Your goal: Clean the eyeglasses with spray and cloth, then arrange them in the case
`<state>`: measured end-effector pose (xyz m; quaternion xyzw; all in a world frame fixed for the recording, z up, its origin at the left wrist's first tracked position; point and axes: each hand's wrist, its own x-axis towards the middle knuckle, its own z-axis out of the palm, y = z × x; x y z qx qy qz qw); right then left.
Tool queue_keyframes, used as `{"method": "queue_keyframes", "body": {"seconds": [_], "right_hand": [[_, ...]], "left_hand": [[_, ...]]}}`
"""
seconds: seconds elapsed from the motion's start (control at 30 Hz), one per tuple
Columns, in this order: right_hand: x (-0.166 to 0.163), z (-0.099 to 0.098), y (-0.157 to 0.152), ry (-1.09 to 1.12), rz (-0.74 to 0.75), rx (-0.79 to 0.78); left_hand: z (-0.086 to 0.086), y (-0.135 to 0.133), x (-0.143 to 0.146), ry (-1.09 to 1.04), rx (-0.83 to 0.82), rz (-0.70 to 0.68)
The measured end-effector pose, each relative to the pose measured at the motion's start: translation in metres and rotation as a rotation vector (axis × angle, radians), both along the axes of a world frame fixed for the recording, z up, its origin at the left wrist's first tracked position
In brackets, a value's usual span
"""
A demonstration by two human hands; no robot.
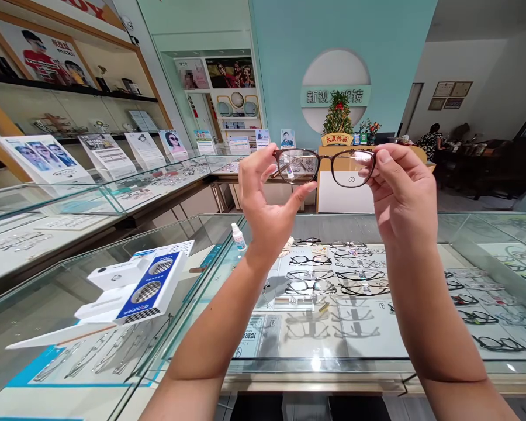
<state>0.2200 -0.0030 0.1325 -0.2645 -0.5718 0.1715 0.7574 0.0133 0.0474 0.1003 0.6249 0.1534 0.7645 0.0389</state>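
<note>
A pair of eyeglasses [325, 156] with a dark brown frame is held up level in front of me, above the glass display case [315, 365]. My left hand [269, 202] is closed on its left end, with the thumb near the bottom of the left lens. On the other side, my right hand [405, 187] pinches the right end between thumb and fingers. Through the lenses the counter behind shows. The temples are mostly hidden behind the frame and my hands. Several rows of eyeglasses [311, 260] lie inside the case beneath my forearms.
A small white spray bottle [238, 237] stands on the glass left of my left forearm. Farther left sits a blue and white display box [146, 286]. More glass cases with advertising cards [107, 156] run along the left. A person [432, 137] sits far back right.
</note>
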Motion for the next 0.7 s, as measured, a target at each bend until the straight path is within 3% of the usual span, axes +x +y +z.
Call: {"method": "queue_keyframes", "body": {"seconds": [0.4, 0.7], "right_hand": [[-0.001, -0.002, 0.008, 0.097, 0.084, -0.177], [-0.002, -0.006, 0.018, 0.099, 0.156, -0.251]], "left_hand": [[0.002, -0.024, 0.01, -0.07, -0.187, -0.001], [0.003, -0.025, 0.008, -0.051, -0.081, 0.184]]}}
